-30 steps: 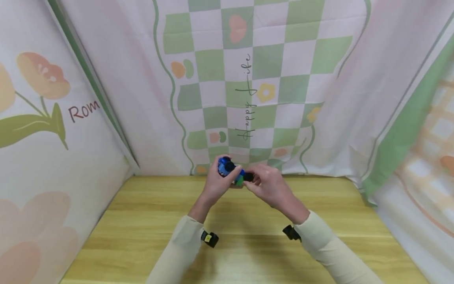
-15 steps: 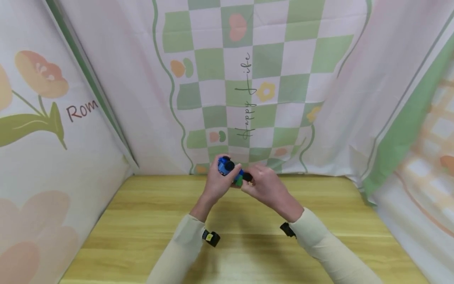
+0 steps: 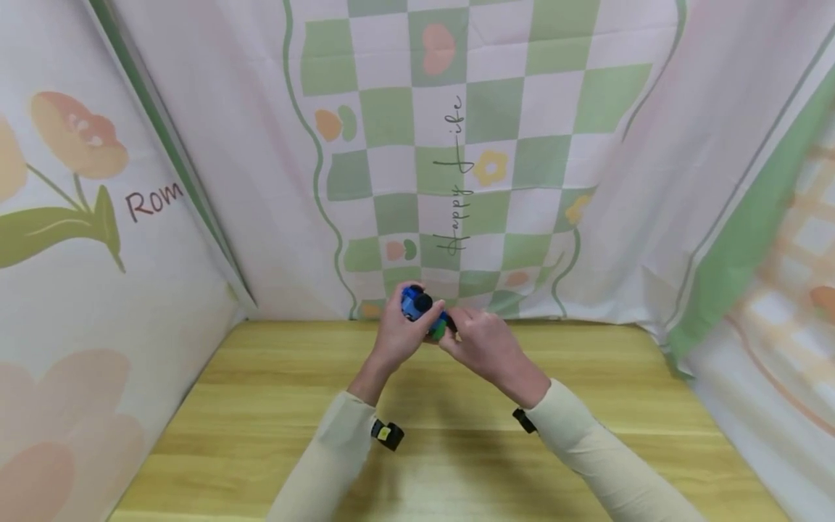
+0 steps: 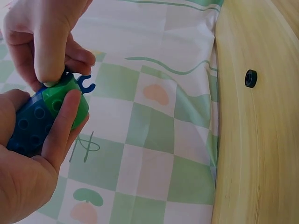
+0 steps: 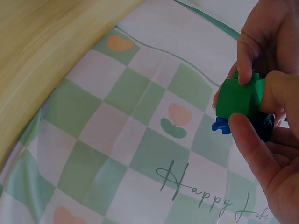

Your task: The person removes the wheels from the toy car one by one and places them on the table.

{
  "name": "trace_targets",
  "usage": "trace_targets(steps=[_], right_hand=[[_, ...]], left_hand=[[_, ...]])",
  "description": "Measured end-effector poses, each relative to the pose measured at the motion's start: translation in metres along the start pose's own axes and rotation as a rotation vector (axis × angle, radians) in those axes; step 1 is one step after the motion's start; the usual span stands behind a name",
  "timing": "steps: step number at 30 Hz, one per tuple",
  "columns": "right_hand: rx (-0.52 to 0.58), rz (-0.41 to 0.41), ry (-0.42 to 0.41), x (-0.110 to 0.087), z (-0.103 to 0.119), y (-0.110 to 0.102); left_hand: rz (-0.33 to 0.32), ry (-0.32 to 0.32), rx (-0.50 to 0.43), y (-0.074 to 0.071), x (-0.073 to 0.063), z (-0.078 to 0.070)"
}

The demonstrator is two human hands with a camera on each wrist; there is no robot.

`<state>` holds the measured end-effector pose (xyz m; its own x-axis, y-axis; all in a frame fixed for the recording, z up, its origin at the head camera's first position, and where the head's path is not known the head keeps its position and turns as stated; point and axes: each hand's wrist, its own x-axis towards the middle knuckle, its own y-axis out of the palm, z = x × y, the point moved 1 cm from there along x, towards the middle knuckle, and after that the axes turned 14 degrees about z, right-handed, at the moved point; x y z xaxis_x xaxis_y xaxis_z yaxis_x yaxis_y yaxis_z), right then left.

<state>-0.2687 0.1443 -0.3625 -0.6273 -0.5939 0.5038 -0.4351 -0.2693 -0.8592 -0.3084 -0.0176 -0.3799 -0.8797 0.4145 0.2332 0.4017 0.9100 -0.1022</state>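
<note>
A toy car of blue and green building blocks (image 3: 414,308) is held up over the far part of the table. My left hand (image 3: 398,330) grips it around the blue body, thumb on the near side. A black wheel (image 3: 422,301) shows at its upper end. The green block (image 4: 70,105) is at the other end, with an open blue clip (image 4: 86,85) sticking out beside it. My right hand (image 3: 485,344) pinches a small black wheel (image 3: 452,324) against that end; its fingers hide most of the wheel. In the right wrist view, hands partly cover the green block (image 5: 239,97).
Another black wheel (image 4: 251,78) lies on the wooden table (image 3: 313,362), seen in the left wrist view. Behind the table hangs a checked cloth (image 3: 485,210), with more printed cloth at both sides. Each wrist carries a small black camera (image 3: 389,435).
My right hand has moved slightly left, closer to the car, and its black wheel is more hidden now. My left hand and the car stay almost still.
</note>
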Motion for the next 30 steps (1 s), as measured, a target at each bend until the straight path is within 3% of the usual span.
trace_targets(steps=[10, 24, 30], right_hand=[[-0.078, -0.029, -0.008, -0.001, 0.001, 0.004], [-0.381, -0.047, -0.086, -0.001, 0.002, 0.010], [-0.422, -0.064, -0.079, -0.001, 0.003, 0.013]], left_hand=[[0.010, 0.004, -0.001, 0.001, 0.001, 0.001], [0.016, 0.047, -0.015, 0.002, 0.001, 0.004], [0.019, 0.050, -0.028, 0.002, 0.002, 0.004]])
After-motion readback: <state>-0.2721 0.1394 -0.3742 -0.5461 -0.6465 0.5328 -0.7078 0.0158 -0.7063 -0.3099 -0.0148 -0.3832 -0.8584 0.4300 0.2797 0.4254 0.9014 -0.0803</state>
